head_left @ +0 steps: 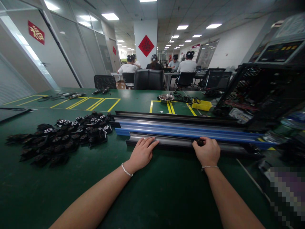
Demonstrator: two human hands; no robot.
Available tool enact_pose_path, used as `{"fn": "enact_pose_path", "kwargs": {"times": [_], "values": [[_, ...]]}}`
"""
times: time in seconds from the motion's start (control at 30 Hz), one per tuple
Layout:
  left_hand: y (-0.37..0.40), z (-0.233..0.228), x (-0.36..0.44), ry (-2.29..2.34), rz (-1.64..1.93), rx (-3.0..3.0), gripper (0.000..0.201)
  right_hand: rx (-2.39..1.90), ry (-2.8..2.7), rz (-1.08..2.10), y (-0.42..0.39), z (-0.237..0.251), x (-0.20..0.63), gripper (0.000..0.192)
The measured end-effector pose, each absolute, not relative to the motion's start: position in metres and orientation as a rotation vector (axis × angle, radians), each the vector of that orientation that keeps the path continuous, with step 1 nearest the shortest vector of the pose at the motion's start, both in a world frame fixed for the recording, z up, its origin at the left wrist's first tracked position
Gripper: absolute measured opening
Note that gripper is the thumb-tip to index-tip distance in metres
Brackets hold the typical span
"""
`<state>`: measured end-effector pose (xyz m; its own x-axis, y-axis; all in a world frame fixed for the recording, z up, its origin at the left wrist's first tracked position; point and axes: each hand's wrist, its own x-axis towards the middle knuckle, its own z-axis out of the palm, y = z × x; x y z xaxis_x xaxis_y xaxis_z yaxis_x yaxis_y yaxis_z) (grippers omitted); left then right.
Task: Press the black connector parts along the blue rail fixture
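Observation:
A long dark channel-shaped rail (pixel 176 141) lies crosswise in front of me on the green table. My left hand (pixel 142 152) rests on its left part with fingers stretched out flat. Over the rail's right half, my right hand (pixel 208 150) is closed round a small black part (pixel 199 142), which sits at the channel; most of it is hidden by the fingers. Just behind lies a blue rail (pixel 166 130) with a shiny channel, and behind that a black rail (pixel 176 117). The near rail's right end is dark and hard to make out.
A pile of small black parts (pixel 69 136) spreads over the table at left. Beyond the rails stand a metal bowl (pixel 166 98) and a yellow tray (pixel 202 105) beside cables. An open computer case (pixel 247 95) rises at right. Several people sit at far desks.

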<state>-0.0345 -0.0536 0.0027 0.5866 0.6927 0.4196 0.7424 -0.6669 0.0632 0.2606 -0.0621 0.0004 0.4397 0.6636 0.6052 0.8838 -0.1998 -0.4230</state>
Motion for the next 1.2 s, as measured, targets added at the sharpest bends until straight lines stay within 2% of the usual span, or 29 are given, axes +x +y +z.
{"fn": "enact_pose_path", "kwargs": {"times": [1.2], "values": [[-0.053,0.001,-0.034,-1.246,-0.623,-2.705,0.054,-1.781,-1.535,-0.336,-0.062,0.004,0.23,0.029]]}}
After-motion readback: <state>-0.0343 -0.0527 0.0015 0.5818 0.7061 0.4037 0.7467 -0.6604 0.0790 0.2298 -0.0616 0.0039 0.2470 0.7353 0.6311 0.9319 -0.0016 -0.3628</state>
